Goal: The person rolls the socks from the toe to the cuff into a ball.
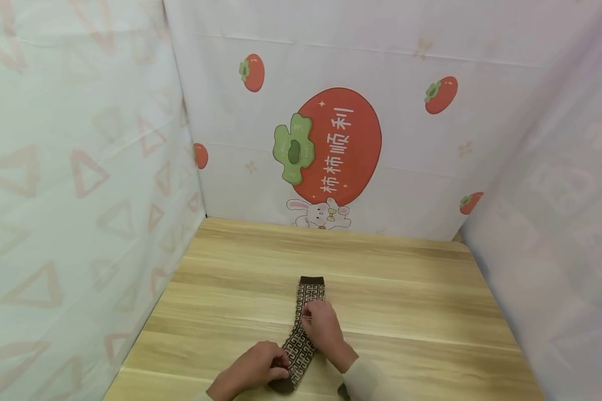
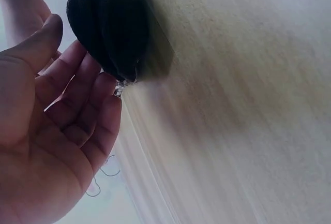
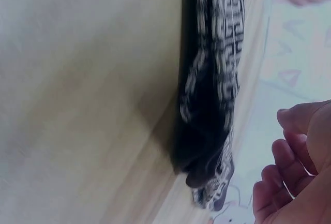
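A brown-and-beige sock with a geometric key pattern lies lengthwise on the wooden table. Its plain dark cuff points to the far side and its dark toe to the near side. In the left wrist view, two dark layers show at the toe end. My left hand is at the toe, fingers loosely bent against the sock's side, thumb apart from it. Over the sock's leg is my right hand, fingers relaxed. The right wrist view shows a gap between that hand and the patterned fabric.
The wooden table meets a back curtain printed with persimmons and a rabbit. Patterned cloth hangs along the left and right sides. A small dark item peeks out beside the right sleeve.
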The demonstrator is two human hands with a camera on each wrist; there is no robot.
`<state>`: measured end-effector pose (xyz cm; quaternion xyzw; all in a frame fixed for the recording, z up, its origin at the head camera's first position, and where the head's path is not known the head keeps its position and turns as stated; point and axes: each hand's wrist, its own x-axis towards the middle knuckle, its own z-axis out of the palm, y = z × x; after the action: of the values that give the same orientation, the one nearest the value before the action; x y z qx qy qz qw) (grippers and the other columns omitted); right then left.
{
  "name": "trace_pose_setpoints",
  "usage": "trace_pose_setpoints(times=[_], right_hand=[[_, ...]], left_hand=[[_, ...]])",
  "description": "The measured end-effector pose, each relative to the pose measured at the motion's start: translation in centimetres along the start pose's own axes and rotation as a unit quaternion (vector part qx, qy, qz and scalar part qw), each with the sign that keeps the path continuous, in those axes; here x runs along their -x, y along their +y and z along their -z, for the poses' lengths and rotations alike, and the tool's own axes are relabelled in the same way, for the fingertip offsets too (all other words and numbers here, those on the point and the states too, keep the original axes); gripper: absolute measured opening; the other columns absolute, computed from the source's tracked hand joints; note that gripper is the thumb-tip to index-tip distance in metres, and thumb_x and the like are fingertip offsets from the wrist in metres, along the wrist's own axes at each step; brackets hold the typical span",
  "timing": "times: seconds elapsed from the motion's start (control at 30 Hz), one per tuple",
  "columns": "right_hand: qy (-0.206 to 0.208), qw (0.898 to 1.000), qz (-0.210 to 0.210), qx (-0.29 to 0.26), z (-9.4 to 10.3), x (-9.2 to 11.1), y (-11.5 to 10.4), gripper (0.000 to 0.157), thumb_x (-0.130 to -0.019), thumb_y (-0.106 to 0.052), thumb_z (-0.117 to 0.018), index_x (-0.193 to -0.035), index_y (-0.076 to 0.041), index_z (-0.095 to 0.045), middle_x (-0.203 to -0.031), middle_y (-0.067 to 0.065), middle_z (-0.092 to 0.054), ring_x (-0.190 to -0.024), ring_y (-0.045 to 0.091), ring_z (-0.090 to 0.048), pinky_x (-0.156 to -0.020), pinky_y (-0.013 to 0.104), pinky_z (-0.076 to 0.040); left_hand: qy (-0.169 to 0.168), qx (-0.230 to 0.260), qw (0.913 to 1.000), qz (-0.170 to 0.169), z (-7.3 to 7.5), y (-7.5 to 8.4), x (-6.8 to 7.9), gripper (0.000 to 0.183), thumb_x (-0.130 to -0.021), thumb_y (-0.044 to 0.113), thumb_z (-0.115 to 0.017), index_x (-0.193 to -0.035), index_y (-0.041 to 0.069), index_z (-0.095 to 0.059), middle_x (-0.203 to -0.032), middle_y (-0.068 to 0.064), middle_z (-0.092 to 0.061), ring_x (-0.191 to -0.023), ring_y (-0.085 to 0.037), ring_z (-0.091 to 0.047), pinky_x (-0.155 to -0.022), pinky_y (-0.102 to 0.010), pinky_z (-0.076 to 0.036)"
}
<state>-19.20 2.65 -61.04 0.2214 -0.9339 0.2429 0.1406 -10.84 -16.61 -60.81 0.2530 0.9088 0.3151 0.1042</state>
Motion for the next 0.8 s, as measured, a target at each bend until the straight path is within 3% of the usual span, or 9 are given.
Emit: trace_pose_setpoints(times=[0.23, 0.43, 0.6, 0.7, 0.8], right_hand=[[-0.058, 0.998, 0.002, -0.01, 0.3, 1.7, -1.0, 0.014, -0.076, -0.023, -0.077, -0.08, -0.022, -0.064, -0.078, -0.012, -0.06, -0.073, 0.004, -0.047, -0.066, 0.022, -0.041], [-0.1, 0.994, 0.012, -0.036, 0.8, 3.1, -1.8, 0.012, -0.077, -0.02, -0.076, -0.08, -0.02, -0.065, -0.077, -0.011, -0.058, -0.074, 0.003, -0.045, -0.065, 0.019, -0.041], [-0.136, 0.987, 0.054, -0.069, 0.8, 4.7, -2.1, 0.009, -0.079, -0.017, -0.073, -0.078, -0.022, -0.065, -0.075, -0.015, -0.056, -0.072, -0.001, -0.043, -0.063, 0.016, -0.04], [-0.148, 0.981, 0.091, -0.088, 0.7, 5.7, -2.2, 0.01, -0.081, -0.017, -0.072, -0.078, -0.023, -0.065, -0.074, -0.017, -0.055, -0.072, -0.004, -0.043, -0.064, 0.014, -0.039], [-0.163, 0.971, 0.133, -0.118, 0.6, 6.5, -2.2, 0.006, -0.083, -0.018, -0.071, -0.083, -0.022, -0.067, -0.079, -0.016, -0.059, -0.076, -0.005, -0.047, -0.067, 0.013, -0.041]], left_hand=[[-0.021, -0.008, 0.9997, 0.01, 0.2, 0.0, 0.3, 0.01, -0.084, 0.032, -0.07, -0.09, 0.024, -0.072, -0.082, 0.02, -0.063, -0.074, 0.009, -0.051, -0.066, -0.016, -0.045], [-0.049, -0.053, 0.9957, -0.058, 0.5, -0.2, 0.5, 0.02, -0.083, 0.035, -0.071, -0.099, 0.023, -0.074, -0.089, 0.019, -0.066, -0.079, 0.01, -0.054, -0.069, -0.015, -0.047], [-0.05, -0.105, 0.9865, -0.115, 0.9, -0.3, 1.0, 0.035, -0.072, 0.041, -0.078, -0.103, 0.027, -0.072, -0.089, 0.019, -0.066, -0.078, 0.008, -0.053, -0.067, -0.013, -0.043], [-0.044, -0.125, 0.9854, -0.107, 0.8, -0.4, 1.4, 0.044, -0.064, 0.039, -0.084, -0.104, 0.029, -0.07, -0.092, 0.02, -0.065, -0.081, 0.006, -0.054, -0.069, -0.015, -0.044], [-0.018, -0.139, 0.9854, -0.096, 0.3, -0.6, 1.8, 0.042, -0.058, 0.031, -0.086, -0.096, 0.03, -0.067, -0.087, 0.021, -0.062, -0.079, 0.006, -0.051, -0.067, -0.016, -0.043]])
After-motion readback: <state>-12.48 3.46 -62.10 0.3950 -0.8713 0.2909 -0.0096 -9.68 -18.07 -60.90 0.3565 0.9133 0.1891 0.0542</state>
